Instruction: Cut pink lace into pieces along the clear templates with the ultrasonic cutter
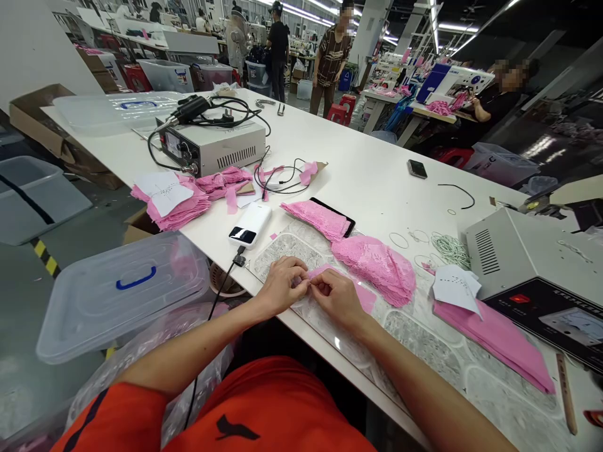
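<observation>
My left hand (285,284) and my right hand (338,297) meet at the table's near edge, fingertips pinched close together. Between and behind them lies a flat pink fabric piece (365,297), partly covered by my right hand. Both hands seem to pinch its left end, though the fingers hide the exact grip. Just beyond, a stack of pink lace pieces (377,267) rests on the patterned mat (419,342). Another folded pink lace bundle (318,218) lies partly over a dark tablet (351,226).
A white power bank (251,225) with a cable sits left of my hands. Grey machine boxes (230,147) stand at far left and right (513,251). Pink fabric with a paper slip (456,287) lies at right. A lidded plastic bin (122,292) is beside the table. People work behind.
</observation>
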{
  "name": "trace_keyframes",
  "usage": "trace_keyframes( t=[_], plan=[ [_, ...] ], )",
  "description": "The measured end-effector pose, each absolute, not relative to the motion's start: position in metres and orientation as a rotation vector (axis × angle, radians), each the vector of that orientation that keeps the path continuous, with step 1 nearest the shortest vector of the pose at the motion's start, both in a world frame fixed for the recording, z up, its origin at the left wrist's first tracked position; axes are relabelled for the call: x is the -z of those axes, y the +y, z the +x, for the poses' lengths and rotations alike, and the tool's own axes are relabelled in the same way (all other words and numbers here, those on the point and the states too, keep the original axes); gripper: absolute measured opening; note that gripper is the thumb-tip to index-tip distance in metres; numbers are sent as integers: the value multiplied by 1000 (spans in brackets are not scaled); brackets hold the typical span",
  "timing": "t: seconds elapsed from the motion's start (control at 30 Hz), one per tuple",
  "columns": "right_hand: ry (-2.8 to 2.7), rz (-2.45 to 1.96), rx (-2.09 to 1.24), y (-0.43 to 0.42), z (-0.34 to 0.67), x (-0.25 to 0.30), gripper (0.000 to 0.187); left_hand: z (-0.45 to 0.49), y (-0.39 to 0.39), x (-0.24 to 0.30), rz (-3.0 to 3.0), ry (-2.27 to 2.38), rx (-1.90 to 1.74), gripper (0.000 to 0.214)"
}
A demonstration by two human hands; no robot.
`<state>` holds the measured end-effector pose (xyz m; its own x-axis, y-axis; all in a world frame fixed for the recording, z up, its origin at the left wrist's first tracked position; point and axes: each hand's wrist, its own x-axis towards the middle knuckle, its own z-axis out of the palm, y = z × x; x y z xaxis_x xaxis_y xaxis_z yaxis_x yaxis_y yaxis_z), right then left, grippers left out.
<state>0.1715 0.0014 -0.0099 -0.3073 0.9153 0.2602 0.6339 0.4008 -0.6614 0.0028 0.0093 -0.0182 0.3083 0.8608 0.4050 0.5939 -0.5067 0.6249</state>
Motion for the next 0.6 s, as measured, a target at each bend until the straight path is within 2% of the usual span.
trace_keyframes(
  t=[0.17,0.3,0.37,0.47,0.6],
  plan=[
    [-2077,-1298,-656,3,173,9,9,-8,4,3,2211,1280,-1042,11],
    [-1996,-1248,-736,4,189,-14,16,-38,-3,-25,2309,1025,-825,29],
    [-1947,-1286,-721,-1,202,-28,13,-50,-4,-34,2380,962,-729,32],
    [-1986,-1332,-702,-18,222,-35,11,-53,0,-30,2558,902,-732,22],
    [-2154,-1383,-651,-47,239,-22,9,-42,10,-4,2801,782,-616,31]
  ],
)
